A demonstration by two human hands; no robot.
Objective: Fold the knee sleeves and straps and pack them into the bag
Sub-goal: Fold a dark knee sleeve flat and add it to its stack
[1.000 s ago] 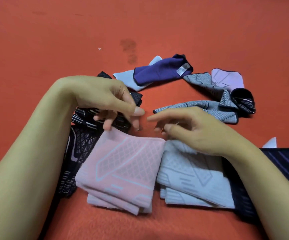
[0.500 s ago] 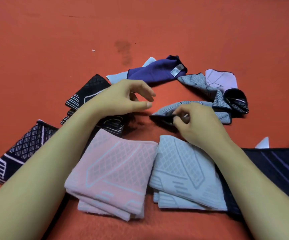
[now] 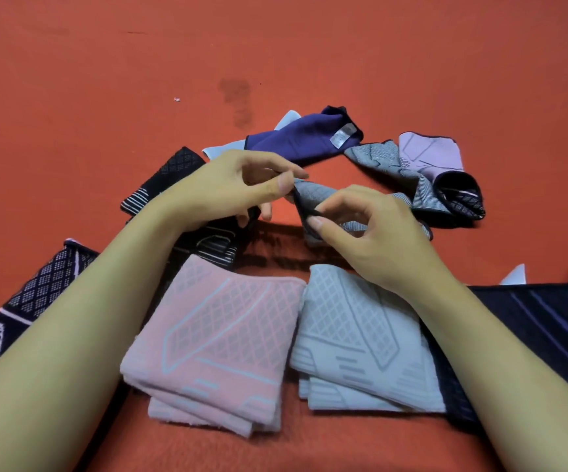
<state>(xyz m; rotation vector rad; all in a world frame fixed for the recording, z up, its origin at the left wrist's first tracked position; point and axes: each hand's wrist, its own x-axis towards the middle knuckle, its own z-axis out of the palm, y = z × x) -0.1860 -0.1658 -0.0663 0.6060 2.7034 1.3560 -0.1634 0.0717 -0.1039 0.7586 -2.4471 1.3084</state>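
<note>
Over the folded stacks, a soft, light grey knee sleeve [image 3: 330, 199] is pinched at its dark hem by the curled fingers of both the left hand [image 3: 241, 189] and the right hand [image 3: 364, 229]; best gripped there, probably.

An orange-red counter [image 3: 71, 114] carries everything, with a darker stain [image 3: 238, 100] and a small white speck [image 3: 176, 99] on its far part. Lying on it: a folded pink knee sleeve [image 3: 217, 338], just beside a folded light grey knee sleeve [image 3: 360, 345]; dark patterned sleeves at the left [image 3: 37, 294] and behind [image 3: 173, 168]; a purple sleeve [image 3: 309, 137]; a lilac sleeve [image 3: 432, 155] over a grey striped one [image 3: 374, 158]; and dark striped fabric [image 3: 531, 321] at the right.
</note>
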